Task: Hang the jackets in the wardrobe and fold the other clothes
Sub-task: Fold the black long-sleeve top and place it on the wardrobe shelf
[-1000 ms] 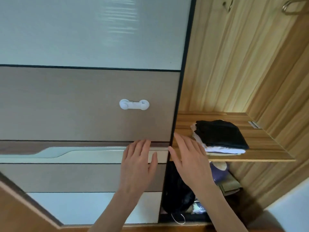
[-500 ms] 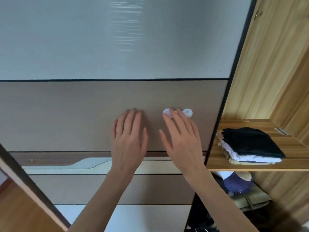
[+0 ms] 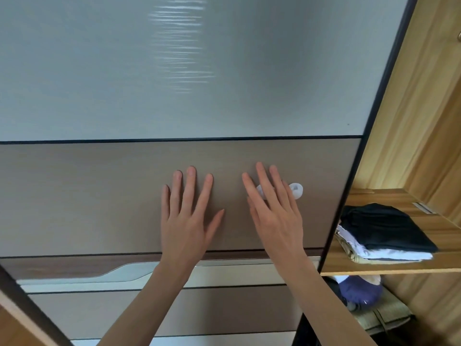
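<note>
The wardrobe's sliding door (image 3: 99, 196) fills most of the view, with a frosted upper panel and a brown middle panel. My left hand (image 3: 187, 221) lies flat on the brown panel, fingers spread, holding nothing. My right hand (image 3: 274, 218) is flat beside it, its fingers over a white plastic handle (image 3: 295, 191). To the right, inside the open wardrobe, a stack of folded clothes (image 3: 384, 233), black on top of white and beige, sits on a wooden shelf (image 3: 389, 268).
The door's dark edge (image 3: 369, 136) runs diagonally down the right. Below the shelf lie a purple bundle (image 3: 359, 290) and an olive bag (image 3: 381, 318). A wooden frame edge (image 3: 22, 318) crosses the bottom left corner.
Both hands have moved up from the lower door edge onto the brown panel. The door's edge now stands further right in view, covering more of the opening.
</note>
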{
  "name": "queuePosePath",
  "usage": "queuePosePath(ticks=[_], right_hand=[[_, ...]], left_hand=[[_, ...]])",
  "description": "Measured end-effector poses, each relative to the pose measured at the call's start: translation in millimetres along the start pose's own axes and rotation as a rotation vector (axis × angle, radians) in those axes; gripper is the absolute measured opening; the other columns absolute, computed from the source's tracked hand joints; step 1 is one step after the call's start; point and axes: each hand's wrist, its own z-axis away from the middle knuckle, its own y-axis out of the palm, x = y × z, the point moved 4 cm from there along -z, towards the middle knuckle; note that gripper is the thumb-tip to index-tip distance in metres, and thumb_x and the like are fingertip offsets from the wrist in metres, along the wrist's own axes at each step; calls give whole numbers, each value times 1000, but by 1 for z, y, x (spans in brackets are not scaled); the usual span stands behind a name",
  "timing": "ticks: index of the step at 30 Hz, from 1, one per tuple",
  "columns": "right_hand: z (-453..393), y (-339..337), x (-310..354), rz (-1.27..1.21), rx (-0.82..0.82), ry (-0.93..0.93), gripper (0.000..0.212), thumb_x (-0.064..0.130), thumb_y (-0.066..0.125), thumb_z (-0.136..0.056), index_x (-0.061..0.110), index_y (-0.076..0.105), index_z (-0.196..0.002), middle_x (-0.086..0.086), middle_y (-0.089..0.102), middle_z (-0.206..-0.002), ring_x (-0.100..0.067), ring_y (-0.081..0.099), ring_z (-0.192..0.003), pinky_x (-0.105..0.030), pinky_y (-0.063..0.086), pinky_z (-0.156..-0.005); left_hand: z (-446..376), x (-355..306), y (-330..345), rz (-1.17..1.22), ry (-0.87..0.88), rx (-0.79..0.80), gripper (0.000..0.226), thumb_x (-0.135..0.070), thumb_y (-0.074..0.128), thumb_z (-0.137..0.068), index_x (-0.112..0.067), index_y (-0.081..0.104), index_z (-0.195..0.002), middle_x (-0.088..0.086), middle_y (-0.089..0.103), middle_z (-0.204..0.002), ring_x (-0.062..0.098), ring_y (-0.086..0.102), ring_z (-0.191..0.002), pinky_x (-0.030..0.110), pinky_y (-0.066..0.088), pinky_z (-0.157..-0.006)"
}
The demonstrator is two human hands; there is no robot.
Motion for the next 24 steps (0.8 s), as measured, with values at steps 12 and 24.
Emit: queuePosePath(ticks=[12,24], right_hand=[[10,-8,-45,-58,46,-17,55,16,58,-108,17,42,-160,-8,31,-170,-26,26,-158,-48,37,-122],[32,-33,-123,-23,76,42,50,7,54,-109,9,43,-158,-14,32,-168,-30,26,-158,-48,37,-122]], left_hand=[[-10,-54,12,55,25,17,70,-50,50,-105,-25,25,-166,9,14,-174,41,11,-160,62,17,-127],[-22,-137,30,140,64,50,71,-48,48,-106,-26,19,-167,7,9,-175,40,6,-160,61,8,-128]])
